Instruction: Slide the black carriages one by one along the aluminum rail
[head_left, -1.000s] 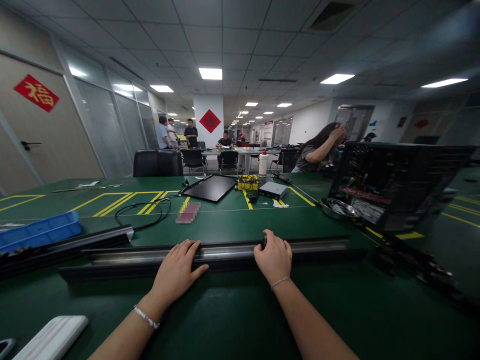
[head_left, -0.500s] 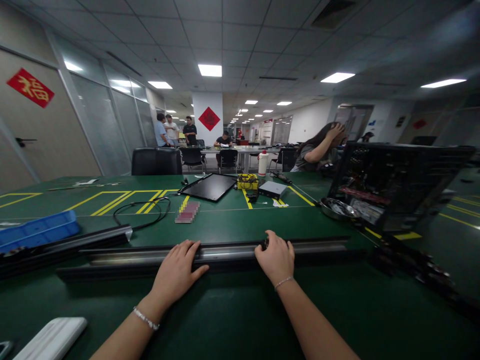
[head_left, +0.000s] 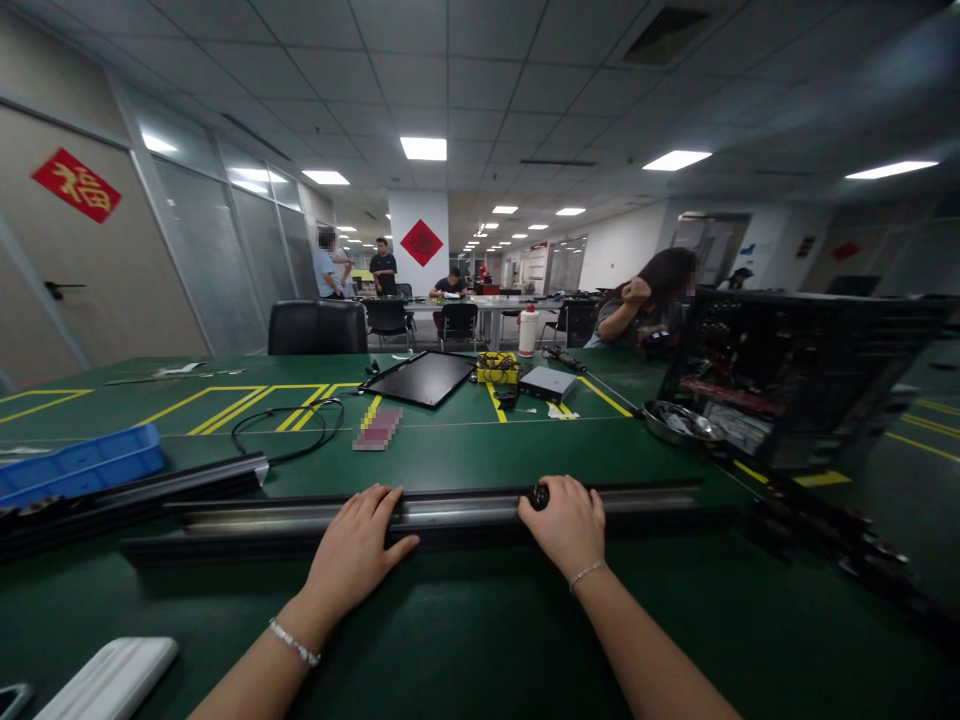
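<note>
A long black metal channel rail [head_left: 457, 510] with a shiny inner groove lies across the green table in front of me. My left hand [head_left: 356, 545] grips it left of the middle, fingers over the far edge and thumb on the near side. Right of the middle, my right hand [head_left: 566, 520] is closed round a small dark round part [head_left: 538, 496] at the rail's groove. Its lower side is hidden by my fingers, so its exact kind is unclear.
At left lie a second rail [head_left: 202, 485], a blue bin [head_left: 82, 465] and a white device [head_left: 112, 675]. Beyond the rail are a black cable [head_left: 322, 440], a flat black panel [head_left: 420, 378] and a grey box [head_left: 547, 383]. An open computer case [head_left: 795, 380] and a metal bowl [head_left: 679, 423] stand right.
My right hand has slid a little to the right along the rail with the dark round part. My left hand keeps its place on the rail. The person opposite has lowered a hand.
</note>
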